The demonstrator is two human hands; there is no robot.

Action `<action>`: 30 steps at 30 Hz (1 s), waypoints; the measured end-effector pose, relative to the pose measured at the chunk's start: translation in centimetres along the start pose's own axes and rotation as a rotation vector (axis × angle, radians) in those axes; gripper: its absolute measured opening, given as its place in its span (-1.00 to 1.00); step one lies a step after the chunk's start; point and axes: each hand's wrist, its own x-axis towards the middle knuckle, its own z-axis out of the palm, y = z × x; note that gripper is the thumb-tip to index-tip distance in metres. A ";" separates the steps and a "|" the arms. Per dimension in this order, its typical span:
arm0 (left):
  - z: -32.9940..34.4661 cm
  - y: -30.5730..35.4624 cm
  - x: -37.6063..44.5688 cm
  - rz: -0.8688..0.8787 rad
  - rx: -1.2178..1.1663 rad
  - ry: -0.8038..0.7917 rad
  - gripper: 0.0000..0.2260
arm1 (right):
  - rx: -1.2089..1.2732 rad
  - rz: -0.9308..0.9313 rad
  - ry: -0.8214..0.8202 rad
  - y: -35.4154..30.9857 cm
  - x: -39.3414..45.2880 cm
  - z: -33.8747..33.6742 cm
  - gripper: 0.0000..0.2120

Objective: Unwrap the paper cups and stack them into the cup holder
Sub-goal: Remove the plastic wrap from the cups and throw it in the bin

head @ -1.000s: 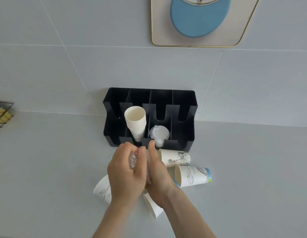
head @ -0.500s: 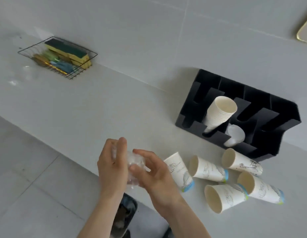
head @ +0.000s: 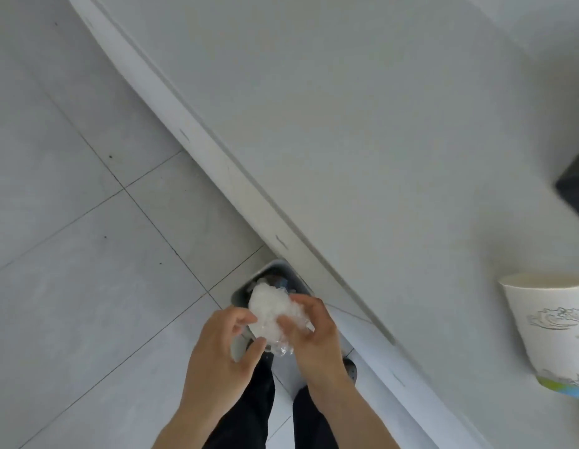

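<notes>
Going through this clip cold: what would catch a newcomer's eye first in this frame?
First, the crumpled clear plastic wrap at lower centre, bunched between the left hand and right hand. It is held just above a small grey bin on the tiled floor, beside the counter edge that cuts diagonally across the view. At the far right, one printed paper cup lies on the counter, partly cut off.
</notes>
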 end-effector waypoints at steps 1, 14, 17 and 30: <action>1.2 -1.9 0.6 -0.017 0.005 -0.031 -0.70 | -0.021 0.021 0.001 1.5 1.5 0.4 -0.66; 16.7 -21.8 10.6 -0.283 -0.122 -0.088 -0.70 | -0.538 0.097 -0.079 20.7 20.1 2.3 -0.57; 18.2 -24.5 12.1 -0.305 -0.050 -0.165 -0.61 | -0.809 0.024 -0.138 23.3 22.7 2.4 -0.51; 10.6 -19.4 10.5 -0.104 0.586 -0.217 -0.40 | -1.462 -0.085 -0.218 17.6 16.8 0.4 -0.35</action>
